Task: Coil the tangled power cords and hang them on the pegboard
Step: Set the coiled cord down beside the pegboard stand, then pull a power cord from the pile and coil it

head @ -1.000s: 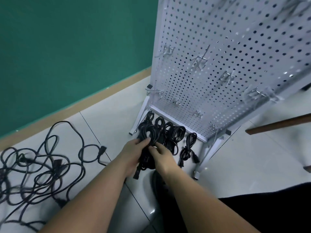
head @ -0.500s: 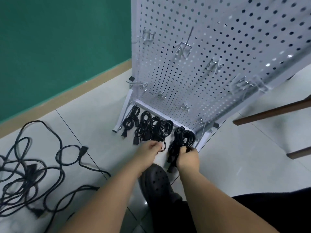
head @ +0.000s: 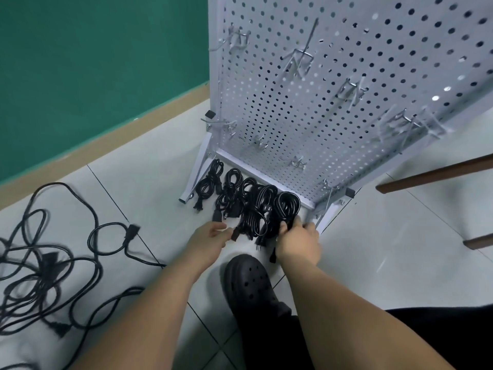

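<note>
as coils (head: 232, 193) wait below the pegboard (head: 346, 116) for hanging, right hand (head: 297, 243) fingers wrap the rightmost coil (head: 288, 205); left hand (head: 206, 240) reaches a plug (head: 235, 234), grip unclear.

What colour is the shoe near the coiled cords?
Black; the shoe with round holes shows clearly in the head view.

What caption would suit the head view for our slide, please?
Right hand grips a coiled cord below the pegboard; tangled cords lie left.

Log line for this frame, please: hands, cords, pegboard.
right hand grips rightmost coiled cord at board's foot | left hand at a plug, grip unclear | pegboard: no cord hung | tangled cords on floor, uncoiled
</note>
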`<state>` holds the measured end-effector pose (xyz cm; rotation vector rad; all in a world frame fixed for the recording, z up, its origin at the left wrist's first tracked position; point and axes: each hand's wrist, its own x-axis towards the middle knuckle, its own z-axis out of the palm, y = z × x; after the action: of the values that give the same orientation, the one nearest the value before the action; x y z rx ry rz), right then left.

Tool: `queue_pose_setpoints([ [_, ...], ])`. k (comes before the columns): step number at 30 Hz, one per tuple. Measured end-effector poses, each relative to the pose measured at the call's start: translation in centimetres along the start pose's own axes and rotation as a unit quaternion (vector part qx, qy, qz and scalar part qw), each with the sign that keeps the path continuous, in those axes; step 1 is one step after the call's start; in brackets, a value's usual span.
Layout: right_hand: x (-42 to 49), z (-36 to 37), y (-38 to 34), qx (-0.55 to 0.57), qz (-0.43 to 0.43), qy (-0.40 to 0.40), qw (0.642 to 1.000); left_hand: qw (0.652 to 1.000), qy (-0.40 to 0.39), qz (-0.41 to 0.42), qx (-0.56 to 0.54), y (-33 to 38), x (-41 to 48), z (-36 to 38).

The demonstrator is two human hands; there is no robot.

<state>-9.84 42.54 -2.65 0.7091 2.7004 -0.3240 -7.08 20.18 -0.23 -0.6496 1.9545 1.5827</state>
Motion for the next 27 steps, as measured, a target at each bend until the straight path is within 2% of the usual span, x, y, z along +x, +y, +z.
queue_pose_setpoints([
  [2, -0.4, 0.0, 0.5, -0.048, -0.007, 0.036, 0.998, 1.000, 0.009, 0.002, 0.012, -0.3, 0.0, -0.3],
  [6, 0.5, -0.6, 1.0, 0.047, 0.061, 0.001, 0.997, 0.999, 0.027, -0.001, 0.028, -1.2, -0.2, -1.6],
  [9, -0.1, -0.9, 0.1, 0.048, 0.051, 0.026, 0.997, 0.998, 0.047, -0.005, 0.028, -2.0, -0.6, -3.0],
  [12, -1.7, -0.9, -1.0, -0.012, 0.004, 0.043, 0.999, 0.995, 0.078, 0.007, 0.053, -2.5, -1.1, -4.5],
  [16, -3.8, -1.0, -3.4, 0.018, -0.116, 0.075, 0.990, 0.987, 0.115, 0.027, 0.106, -2.7, -2.8, -6.5],
  [22, -7.1, -0.1, -7.4, 0.054, -0.236, 0.030, 0.970, 0.970, 0.183, 0.044, 0.154, -4.5, -6.5, -10.3],
  [27, -10.8, 1.1, -11.2, 0.035, -0.356, -0.019, 0.934, 0.951, 0.239, 0.016, 0.198, -7.8, -10.5, -13.2],
])
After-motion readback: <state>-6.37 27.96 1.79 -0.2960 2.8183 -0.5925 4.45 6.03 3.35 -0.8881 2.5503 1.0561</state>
